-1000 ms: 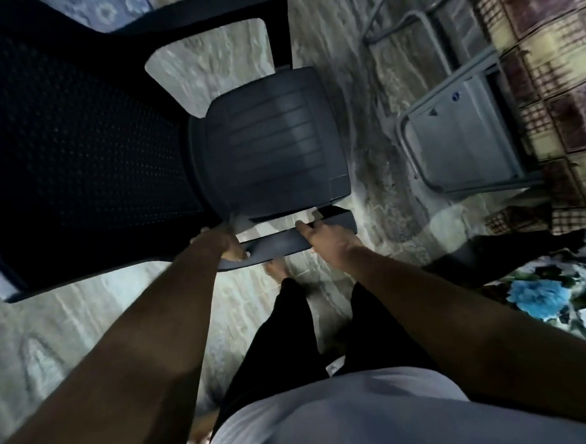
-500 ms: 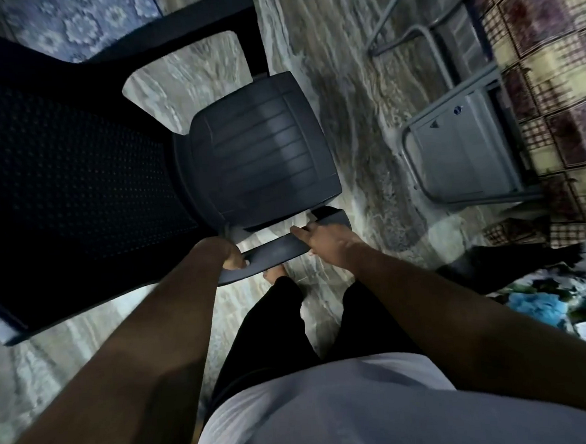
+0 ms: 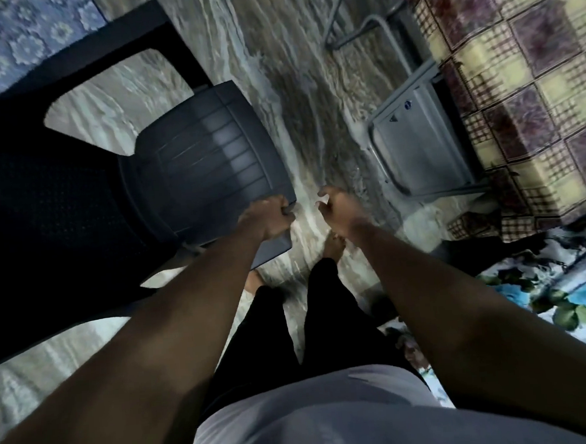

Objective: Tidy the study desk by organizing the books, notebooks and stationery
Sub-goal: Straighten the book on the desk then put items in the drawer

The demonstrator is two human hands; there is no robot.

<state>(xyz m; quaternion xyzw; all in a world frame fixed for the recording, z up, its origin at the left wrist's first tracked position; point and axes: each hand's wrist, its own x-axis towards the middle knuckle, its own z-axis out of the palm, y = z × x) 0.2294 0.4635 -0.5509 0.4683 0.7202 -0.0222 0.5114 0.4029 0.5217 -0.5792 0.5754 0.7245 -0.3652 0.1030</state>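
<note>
Now the dark plastic chair (image 3: 192, 166) has only the left hand (image 3: 267, 220) on it, grip closed over its near armrest; the right hand (image 3: 339, 212) has let go, loosely curled, empty. Books and stationery are out of view; motion blurs the floor (image 3: 274, 51).

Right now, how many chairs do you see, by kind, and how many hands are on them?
Dark plastic armchair: 1
Grey metal folding chair: 1
Hands gripping a chair: 1, the left hand on the armchair; right hand is off it
Total chairs: 2
</note>
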